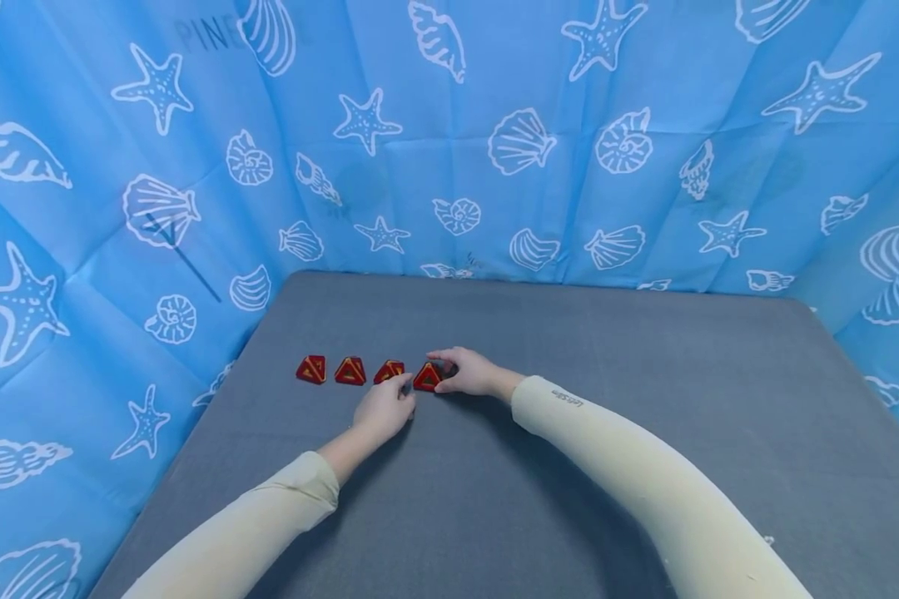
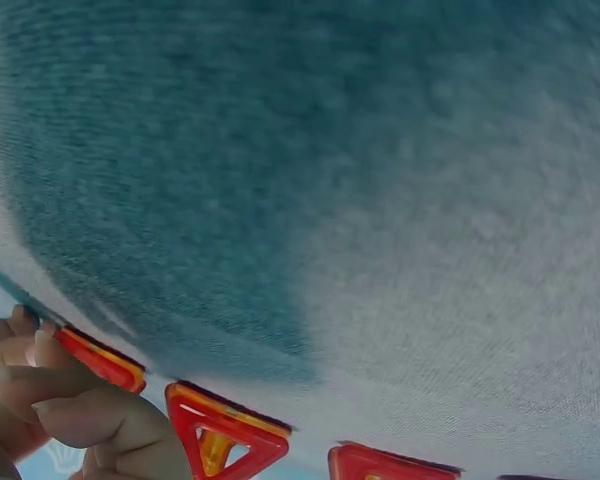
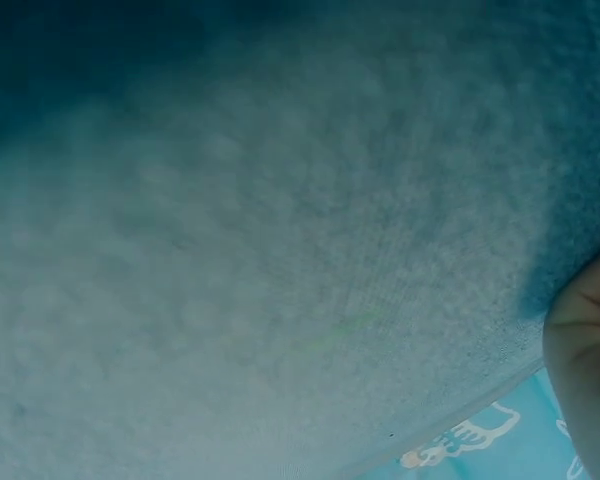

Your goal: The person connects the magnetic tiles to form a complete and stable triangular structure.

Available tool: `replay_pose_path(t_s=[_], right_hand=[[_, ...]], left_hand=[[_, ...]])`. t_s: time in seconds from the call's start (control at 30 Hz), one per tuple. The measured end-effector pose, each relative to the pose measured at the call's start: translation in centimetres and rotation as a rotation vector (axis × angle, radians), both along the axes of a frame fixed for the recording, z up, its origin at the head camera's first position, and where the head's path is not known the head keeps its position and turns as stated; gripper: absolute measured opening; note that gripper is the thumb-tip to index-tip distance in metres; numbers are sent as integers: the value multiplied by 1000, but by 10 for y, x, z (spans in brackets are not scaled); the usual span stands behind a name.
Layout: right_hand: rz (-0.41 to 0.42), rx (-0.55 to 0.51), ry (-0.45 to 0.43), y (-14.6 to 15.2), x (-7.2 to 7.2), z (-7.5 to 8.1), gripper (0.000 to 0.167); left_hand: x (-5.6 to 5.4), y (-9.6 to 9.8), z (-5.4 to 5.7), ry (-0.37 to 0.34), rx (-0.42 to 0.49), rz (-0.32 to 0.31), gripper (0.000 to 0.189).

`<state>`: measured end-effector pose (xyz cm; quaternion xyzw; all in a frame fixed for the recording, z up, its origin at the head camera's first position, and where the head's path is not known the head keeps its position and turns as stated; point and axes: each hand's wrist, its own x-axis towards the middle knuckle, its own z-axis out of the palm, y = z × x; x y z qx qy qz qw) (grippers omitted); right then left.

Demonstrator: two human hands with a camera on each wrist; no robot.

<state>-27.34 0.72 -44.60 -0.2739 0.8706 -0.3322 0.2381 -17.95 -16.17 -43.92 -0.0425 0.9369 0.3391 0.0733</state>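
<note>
Several red triangular building tiles with yellow and dark inner parts lie in a row. My right hand [image 1: 470, 372] holds the rightmost tile [image 1: 428, 378] between thumb and fingers. Close to its left side is my left hand [image 1: 384, 409], fingers bent, partly covering the third tile [image 1: 389, 368]. In the left wrist view the left fingers [image 2: 100, 425] are beside a red tile edge [image 2: 110, 367]; whether they grip it is hidden. The right wrist view catches just part of the right hand [image 3: 590, 360], without any tile.
Two more tiles, the leftmost tile [image 1: 311, 369] and the second tile [image 1: 350, 371], lie left of the hands. The grey cloth-covered table [image 1: 644, 374] meets a blue curtain [image 1: 464, 166] with white sea shells and starfish at the back and sides.
</note>
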Motion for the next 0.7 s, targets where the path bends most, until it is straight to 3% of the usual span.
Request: replay_pose_path(t_s=[0.2,0.37,0.5,0.7], right_hand=[[-10,-26,8,9,2,0,59],[-45,-65,11,31,11,5,56],[-84,-100,21,61,23,9,52],[-180,-124,59,119,38,15,49]], left_hand=[[0,-3,0,57,33,6,44],[4,-12,-1,156,-13,-12,40],[14,-32,2,237,-74,-14,38],[33,-74,13,297,-165,1,40]])
